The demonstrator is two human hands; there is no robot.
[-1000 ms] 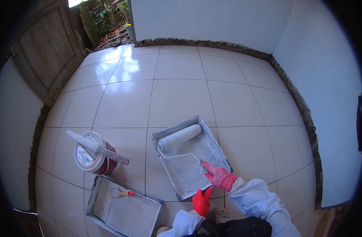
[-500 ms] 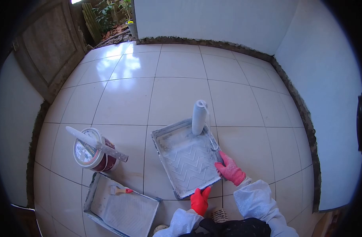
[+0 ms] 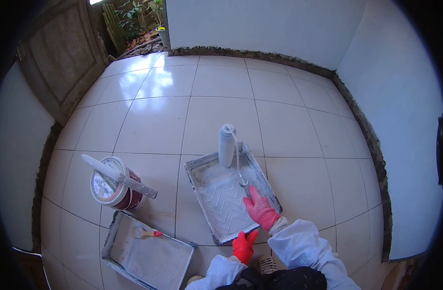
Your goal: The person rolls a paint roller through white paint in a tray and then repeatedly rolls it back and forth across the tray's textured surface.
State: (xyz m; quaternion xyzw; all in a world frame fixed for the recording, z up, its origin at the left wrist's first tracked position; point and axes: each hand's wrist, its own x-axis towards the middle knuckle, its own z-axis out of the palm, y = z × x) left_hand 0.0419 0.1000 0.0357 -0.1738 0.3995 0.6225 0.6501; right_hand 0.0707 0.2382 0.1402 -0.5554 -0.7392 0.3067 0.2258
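My right hand (image 3: 261, 209), in a pink glove, is closed around the handle of a paint roller (image 3: 226, 149). The roller's white sleeve stands upright in the far part of a paint tray (image 3: 212, 208), whose ridged slope shows zigzag lines under white paint. At the near edge of that tray, my left hand (image 3: 244, 246) in a red glove grips the rim. Its fingertips are partly hidden by the edge.
A lidded paint bucket (image 3: 128, 197) stands at the left with a white-smeared stick-like tool (image 3: 119, 176) across its top. Below it lies a second paint tray (image 3: 158, 256) holding a paintbrush (image 3: 148, 234). Pale walls (image 3: 260, 26) border the tiled floor (image 3: 221, 116); a wooden door (image 3: 57, 53) is at left.
My right hand has moved left and over the tray, carrying the roller. The roller's sleeve has shifted left from the tray's right side. My left hand stays at the near rim.
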